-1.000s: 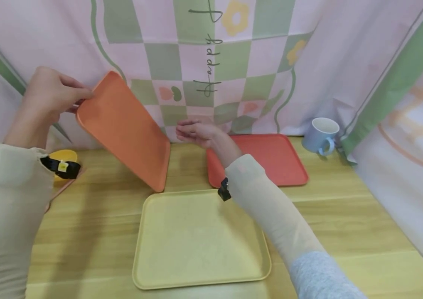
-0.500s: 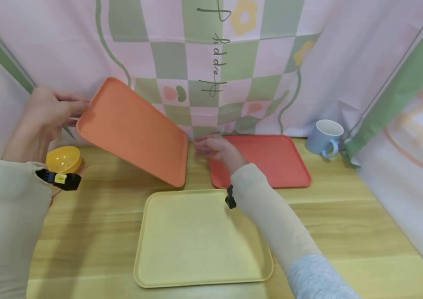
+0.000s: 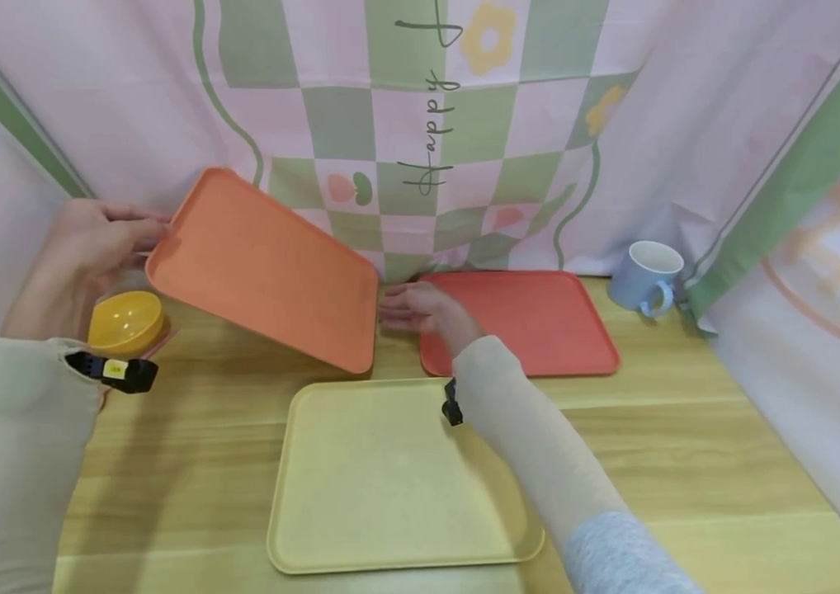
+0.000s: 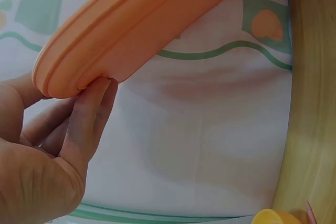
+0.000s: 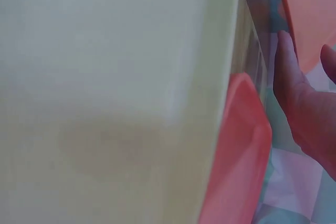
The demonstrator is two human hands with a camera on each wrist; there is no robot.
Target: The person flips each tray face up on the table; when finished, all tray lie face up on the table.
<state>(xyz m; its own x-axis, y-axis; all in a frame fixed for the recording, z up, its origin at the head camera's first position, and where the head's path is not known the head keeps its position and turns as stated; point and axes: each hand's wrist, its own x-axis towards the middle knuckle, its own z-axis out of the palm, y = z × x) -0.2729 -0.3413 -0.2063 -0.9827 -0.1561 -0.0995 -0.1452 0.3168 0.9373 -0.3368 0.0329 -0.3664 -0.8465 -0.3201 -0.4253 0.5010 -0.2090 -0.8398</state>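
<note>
My left hand [image 3: 82, 256] pinches the upper left corner of an orange tray [image 3: 264, 276], thumb on one side and fingers on the other, as the left wrist view confirms. The tray is tilted, its left end raised and its right end low near the table. My right hand [image 3: 427, 312] is at the tray's right edge with fingers extended; in the right wrist view these fingers [image 5: 287, 61] lie along the edge, and whether they touch it I cannot tell. Under that hand and forearm lies a red tray [image 3: 531, 322]. In front is a pale yellow tray [image 3: 405, 478], flat on the table.
A yellow bowl [image 3: 126, 320] stands at the left behind my left wrist, with a thin pinkish item [image 3: 162, 342] partly hidden beside it. At the back right is a blue mug [image 3: 643, 280]. A patterned curtain [image 3: 346, 124] hangs behind the wooden table [image 3: 687, 462].
My left hand has come down with the orange tray. The tray's right end has swung to the right and lies less steeply. My right hand has shifted right and lower.
</note>
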